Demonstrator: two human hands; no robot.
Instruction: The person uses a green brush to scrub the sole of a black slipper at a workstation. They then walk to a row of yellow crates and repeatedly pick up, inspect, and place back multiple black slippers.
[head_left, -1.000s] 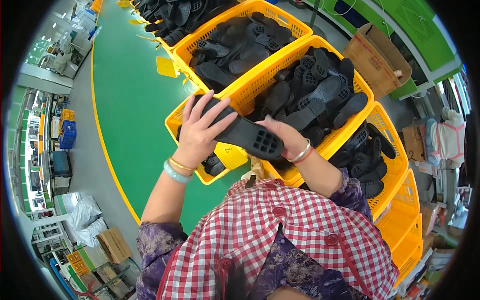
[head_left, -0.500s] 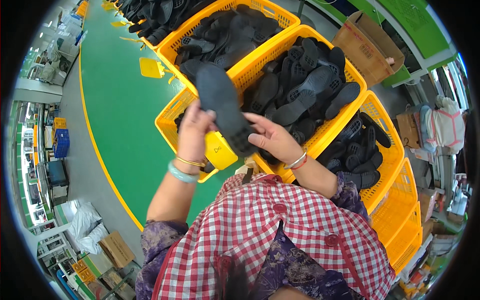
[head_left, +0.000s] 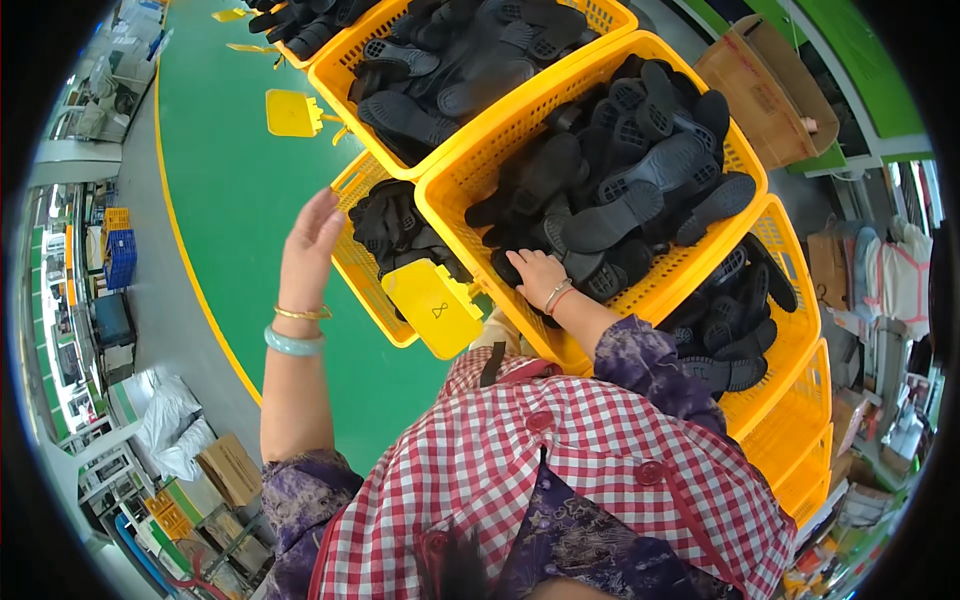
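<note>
My left hand is raised above the green floor, left of the crates, its fingers stretched out with nothing in them. My right hand is at the near left corner of a yellow crate heaped with black shoe soles. Its fingers are apart and rest against a dark sole there; what lies under the palm is hidden. Beyond stands another yellow crate of black soles, one blurred sole on top.
A smaller yellow crate with black pieces and a yellow tag sits between my hands. More yellow crates line the right side. An opened cardboard box stands at the far right. Another yellow tag sticks out over the floor.
The black shoe sole held between both hands has left them. My left hand has moved left, away from the crates; my right hand has come down into the near crate.
</note>
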